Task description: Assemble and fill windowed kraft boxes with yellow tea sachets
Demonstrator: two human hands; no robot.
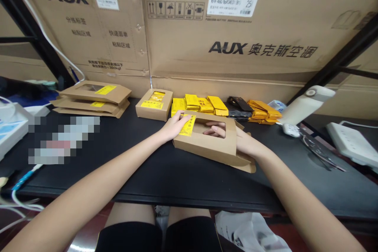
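A brown cardboard box (201, 141) with a window and a yellow label is tilted above the black table, its right end open. My left hand (175, 125) grips its left end, thumb on the label. My right hand (220, 130) reaches inside through the open end; its fingers show through the window, and whether they hold anything I cannot tell. Behind the box are yellow packets (191, 102), black packets (239, 106) and orange packets (264, 111). A closed brown box (152, 112) with yellow packets in its window stands left of them.
Flattened window boxes (91, 94) are stacked at the back left. A white bottle (307, 104), glasses (320, 149) and a white power strip (352, 143) lie on the right. Large cardboard panels (183, 39) rise behind the black table (132, 165). Cables (22, 201) run at the left.
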